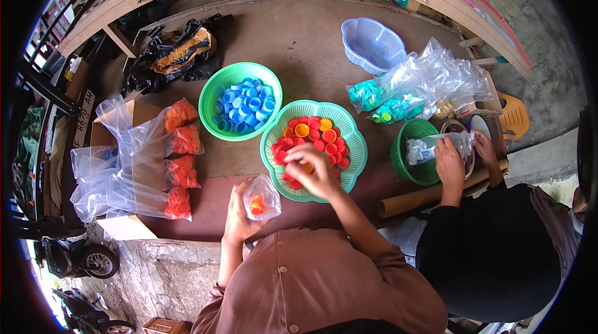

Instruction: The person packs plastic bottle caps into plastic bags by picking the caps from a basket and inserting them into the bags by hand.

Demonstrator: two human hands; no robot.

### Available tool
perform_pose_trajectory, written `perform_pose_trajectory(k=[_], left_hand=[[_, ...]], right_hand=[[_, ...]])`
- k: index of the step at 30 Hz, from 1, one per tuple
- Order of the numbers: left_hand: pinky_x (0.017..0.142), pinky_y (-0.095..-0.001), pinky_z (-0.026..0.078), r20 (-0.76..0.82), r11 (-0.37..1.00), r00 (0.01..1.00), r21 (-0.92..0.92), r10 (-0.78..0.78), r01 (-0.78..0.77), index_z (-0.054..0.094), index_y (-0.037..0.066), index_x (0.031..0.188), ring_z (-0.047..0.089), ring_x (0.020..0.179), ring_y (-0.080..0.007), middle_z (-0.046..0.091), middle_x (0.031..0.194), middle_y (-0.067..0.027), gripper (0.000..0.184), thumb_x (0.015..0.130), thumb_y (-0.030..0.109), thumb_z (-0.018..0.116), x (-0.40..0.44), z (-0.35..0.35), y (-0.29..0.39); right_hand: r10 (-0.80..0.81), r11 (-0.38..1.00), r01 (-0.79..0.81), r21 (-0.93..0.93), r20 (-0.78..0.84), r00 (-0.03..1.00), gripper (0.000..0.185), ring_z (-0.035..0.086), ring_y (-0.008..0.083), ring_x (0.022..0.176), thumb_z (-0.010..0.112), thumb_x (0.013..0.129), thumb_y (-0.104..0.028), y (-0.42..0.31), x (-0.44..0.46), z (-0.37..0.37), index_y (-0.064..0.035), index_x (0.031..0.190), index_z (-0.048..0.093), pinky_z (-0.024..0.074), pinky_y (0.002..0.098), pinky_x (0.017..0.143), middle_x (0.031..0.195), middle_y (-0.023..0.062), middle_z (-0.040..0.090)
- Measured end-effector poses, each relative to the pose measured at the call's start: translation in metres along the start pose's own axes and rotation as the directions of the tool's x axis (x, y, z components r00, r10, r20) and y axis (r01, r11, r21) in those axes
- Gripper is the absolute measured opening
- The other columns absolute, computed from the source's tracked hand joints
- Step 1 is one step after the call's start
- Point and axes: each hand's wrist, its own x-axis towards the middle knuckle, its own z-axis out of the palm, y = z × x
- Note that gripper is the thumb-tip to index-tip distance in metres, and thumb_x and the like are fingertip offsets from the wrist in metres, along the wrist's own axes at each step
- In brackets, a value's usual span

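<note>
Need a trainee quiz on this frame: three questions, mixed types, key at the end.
1. The camera wearer's left hand holds: A) a tape roll, B) a clear bag, C) a black bag?
2. True or false: the blue caps and the red caps sit in separate containers.
3. Fill in: the wearer's right hand is over the ____.

Key: 1. B. 2. True. 3. Pale green basket.

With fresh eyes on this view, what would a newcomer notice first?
Probably the pale green basket of red and orange caps at the table's centre, with the wearer's right hand over it and left hand holding a clear bag beside it. Next, the vivid blue caps in the green bowl just up and left.
</note>
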Motion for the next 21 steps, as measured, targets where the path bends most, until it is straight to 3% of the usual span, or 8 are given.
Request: perform_pose_trajectory(k=[2,5,6,8,10,14,19,21], left_hand=[[0.078,-0.039,0.045,-0.027,1.0,0.999,-0.011,-0.025,0.024,0.039,0.001,0.114,0.055,0.09,-0.0324,0.051,0.101,-0.018,0.076,0.052,0.019,0.079,-0.004,-0.002,-0.003],[0.077,-0.0392,0.045,-0.031,0.999,0.999,-0.015,-0.044,0.044,0.039,0.001,0.115,0.055,0.09,-0.0322,0.051,0.101,-0.0177,0.077,0.051,0.018,0.079,-0.006,-0.003,-0.005],[0.077,-0.0392,0.045,-0.033,0.999,0.999,-0.016,-0.042,0.042,0.039,0.001,0.115,0.055,0.09,-0.0322,0.051,0.101,-0.0177,0.077,0.051,0.018,0.079,-0.006,-0.003,-0.005],[0.077,-0.0396,0.046,-0.039,1.0,0.999,0.014,-0.022,0.023,0.039,0.001,0.115,0.055,0.089,-0.0325,0.051,0.101,-0.0179,0.077,0.051,0.018,0.079,-0.004,-0.004,-0.005],[0.076,-0.0397,0.046,-0.042,1.0,0.999,0.002,-0.028,0.028,0.039,0.001,0.115,0.055,0.089,-0.0326,0.051,0.101,-0.018,0.077,0.051,0.018,0.079,-0.004,-0.003,-0.004],[0.076,-0.0399,0.046,-0.031,0.999,0.998,0.002,-0.046,0.046,0.039,0.002,0.115,0.055,0.089,-0.0327,0.051,0.101,-0.0182,0.077,0.052,0.017,0.079,-0.003,-0.002,-0.002],[0.076,-0.0401,0.045,-0.034,0.997,0.997,-0.009,-0.072,0.071,0.038,0.002,0.116,0.055,0.09,-0.0324,0.051,0.101,-0.0183,0.077,0.052,0.018,0.079,-0.003,0.001,0.0],[0.076,-0.0403,0.045,-0.028,0.997,0.997,-0.008,-0.073,0.073,0.038,0.002,0.116,0.055,0.09,-0.0324,0.051,0.1,-0.0184,0.077,0.052,0.018,0.079,-0.004,0.002,0.001]], right_hand=[[0.251,0.951,-0.279,-0.132,-0.193,0.948,0.017,0.059,0.0202,0.069,0.066,0.073,-0.013,0.043,0.004,-0.014,-0.003,0.086,0.06,0.0466,0.027,0.061,0.08,0.0093,0.06],[0.106,0.793,-0.284,-0.539,-0.336,0.936,0.014,0.059,0.0249,0.064,0.063,0.073,-0.009,0.107,0.01,-0.046,-0.0019,0.085,0.06,0.0477,0.0341,0.061,0.073,0.0124,0.059],[0.016,0.721,-0.246,-0.648,-0.339,0.941,0.015,0.058,0.0247,0.061,0.063,0.073,-0.009,0.114,0.016,-0.051,-0.0018,0.085,0.061,0.0473,0.0352,0.059,0.069,0.0118,0.059],[0.088,0.665,-0.315,-0.677,-0.349,0.933,0.02,0.058,0.0287,0.068,0.064,0.071,-0.011,0.125,0.023,-0.056,-0.0028,0.089,0.06,0.048,0.0386,0.063,0.076,0.0131,0.059],[0.14,0.473,-0.31,-0.824,-0.277,0.95,0.027,0.058,0.0292,0.078,0.065,0.07,-0.014,0.126,0.032,-0.054,-0.004,0.094,0.056,0.048,0.0402,0.068,0.086,0.0135,0.056],[0.106,0.369,-0.221,-0.903,-0.195,0.975,0.031,0.056,0.031,0.083,0.067,0.066,-0.014,0.126,0.036,-0.047,-0.0039,0.091,0.05,0.0474,0.0408,0.071,0.092,0.0142,0.051],[0.184,0.504,-0.27,-0.82,-0.204,0.962,0.032,0.054,0.0302,0.087,0.067,0.065,-0.013,0.141,0.029,-0.051,-0.003,0.091,0.051,0.0464,0.0394,0.072,0.093,0.013,0.053],[0.078,0.562,-0.203,-0.801,-0.193,0.978,0.033,0.054,0.0289,0.086,0.066,0.066,-0.012,0.143,0.024,-0.052,-0.0043,0.094,0.052,0.045,0.039,0.073,0.09,0.0114,0.054]])
